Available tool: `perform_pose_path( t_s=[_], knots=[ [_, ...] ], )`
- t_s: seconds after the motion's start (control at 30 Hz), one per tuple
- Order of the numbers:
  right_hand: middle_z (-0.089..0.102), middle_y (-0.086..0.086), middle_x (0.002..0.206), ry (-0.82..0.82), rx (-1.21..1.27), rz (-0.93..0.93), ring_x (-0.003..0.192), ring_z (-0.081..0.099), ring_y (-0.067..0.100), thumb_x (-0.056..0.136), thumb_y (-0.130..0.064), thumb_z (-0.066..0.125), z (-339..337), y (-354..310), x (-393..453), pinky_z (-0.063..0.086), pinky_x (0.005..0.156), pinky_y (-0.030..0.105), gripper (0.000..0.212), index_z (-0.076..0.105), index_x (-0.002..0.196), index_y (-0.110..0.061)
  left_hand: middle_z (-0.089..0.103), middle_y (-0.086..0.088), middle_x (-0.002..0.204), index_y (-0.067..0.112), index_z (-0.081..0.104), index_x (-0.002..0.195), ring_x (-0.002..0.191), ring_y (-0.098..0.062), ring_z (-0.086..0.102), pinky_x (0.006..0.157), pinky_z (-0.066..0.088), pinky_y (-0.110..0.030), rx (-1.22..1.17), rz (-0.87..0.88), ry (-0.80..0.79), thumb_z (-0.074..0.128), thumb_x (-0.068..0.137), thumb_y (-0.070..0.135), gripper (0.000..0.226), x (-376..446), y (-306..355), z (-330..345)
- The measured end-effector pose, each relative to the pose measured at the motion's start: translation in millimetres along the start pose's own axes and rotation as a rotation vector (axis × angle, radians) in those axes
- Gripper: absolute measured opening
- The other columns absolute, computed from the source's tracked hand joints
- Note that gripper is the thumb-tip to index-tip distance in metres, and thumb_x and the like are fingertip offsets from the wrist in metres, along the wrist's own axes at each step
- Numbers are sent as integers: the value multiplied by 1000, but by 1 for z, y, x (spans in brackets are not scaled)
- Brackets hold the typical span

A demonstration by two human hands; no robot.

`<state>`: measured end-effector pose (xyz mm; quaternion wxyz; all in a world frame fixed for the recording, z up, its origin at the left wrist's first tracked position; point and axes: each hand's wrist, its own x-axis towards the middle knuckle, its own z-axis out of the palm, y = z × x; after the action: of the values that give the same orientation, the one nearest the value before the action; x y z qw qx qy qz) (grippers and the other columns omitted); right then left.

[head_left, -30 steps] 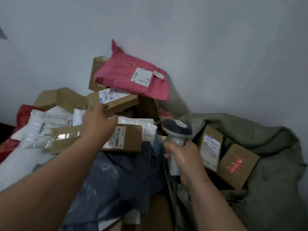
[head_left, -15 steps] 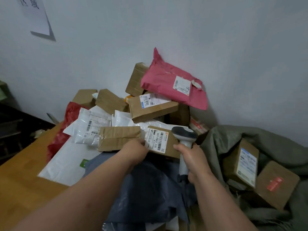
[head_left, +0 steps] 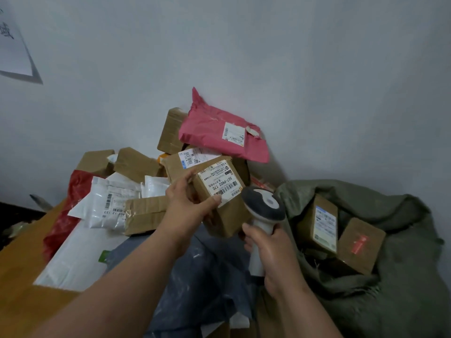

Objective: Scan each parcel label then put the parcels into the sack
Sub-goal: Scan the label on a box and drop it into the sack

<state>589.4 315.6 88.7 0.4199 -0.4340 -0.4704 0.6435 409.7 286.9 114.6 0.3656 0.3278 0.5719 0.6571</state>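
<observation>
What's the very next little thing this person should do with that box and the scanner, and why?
Probably tip the scanner head toward the label and scan it. The left hand holds the box up with its barcode label facing out, and the right hand grips the scanner right beside it. The sack lies open to the right, so the box likely goes there afterwards.

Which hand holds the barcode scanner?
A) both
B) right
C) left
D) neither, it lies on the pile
B: the right hand grips the handle of the barcode scanner, its head beside the label of the cardboard box that the left hand holds up.
</observation>
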Motion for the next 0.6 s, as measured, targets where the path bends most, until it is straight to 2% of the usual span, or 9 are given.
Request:
perform_pose_path(
  t_s=[0.1, 0.17, 0.27, 0.33, 0.4, 0.5, 0.6],
  knots=[
    [78, -4, 85, -8, -14, -31, 82, 76, 14, 86, -12, 76, -7, -2, -13, 57, 65, 25, 16, 72, 93, -26, 47, -1, 141, 44, 38, 129, 122, -27, 57, 102, 49, -54, -99, -64, 18, 92, 64, 21, 88, -7, 0, -1],
    [79, -1, 89, -1, -37, -26, 88, 75, 18, 84, -16, 78, -13, -6, -19, 57, 74, 33, 11, 76, 89, -26, 60, -4, 131, 37, 36, 136, 116, -29, 62, 99, 50, -52, -132, -128, 13, 95, 55, 25, 101, -10, 1, -2],
    [79, 1, 88, -8, -24, -57, 89, 75, 26, 73, -25, 82, -22, -19, -25, 59, 79, 43, 19, 77, 85, -38, 72, -3, 117, 33, 39, 140, 102, -24, 72, 78, 59, -41, -207, -159, -15, 97, 44, 29, 113, -20, 11, -4],
    [79, 1, 87, -60, 4, -76, 83, 76, 24, 78, -20, 81, -26, -31, -26, 60, 70, 40, 23, 77, 86, -41, 75, 2, 112, 30, 44, 139, 100, -22, 73, 75, 60, -43, -239, -142, -5, 97, 44, 28, 109, -31, 19, -4],
    [79, 3, 86, -131, 40, -53, 77, 77, 20, 84, -13, 77, -26, -40, -29, 58, 59, 32, 16, 79, 90, -27, 74, 4, 114, 29, 47, 140, 106, -24, 71, 78, 60, -48, -229, -138, -8, 96, 47, 31, 104, -45, 25, 1],
    [79, -1, 85, -195, 37, -55, 75, 76, 14, 86, -9, 75, -22, -45, -38, 57, 58, 25, 22, 72, 105, -19, 70, 3, 123, 40, 49, 140, 109, -30, 68, 73, 60, -49, -173, -164, -58, 94, 50, 38, 100, -67, 31, 10],
    [79, 2, 97, -250, 31, -45, 89, 76, 19, 86, -12, 75, -26, -43, -47, 59, 77, 40, 30, 70, 115, -19, 69, 1, 124, 63, 38, 134, 113, -32, 64, 74, 58, -56, -120, -212, -108, 92, 55, 27, 102, -89, 32, 11]
  ],
)
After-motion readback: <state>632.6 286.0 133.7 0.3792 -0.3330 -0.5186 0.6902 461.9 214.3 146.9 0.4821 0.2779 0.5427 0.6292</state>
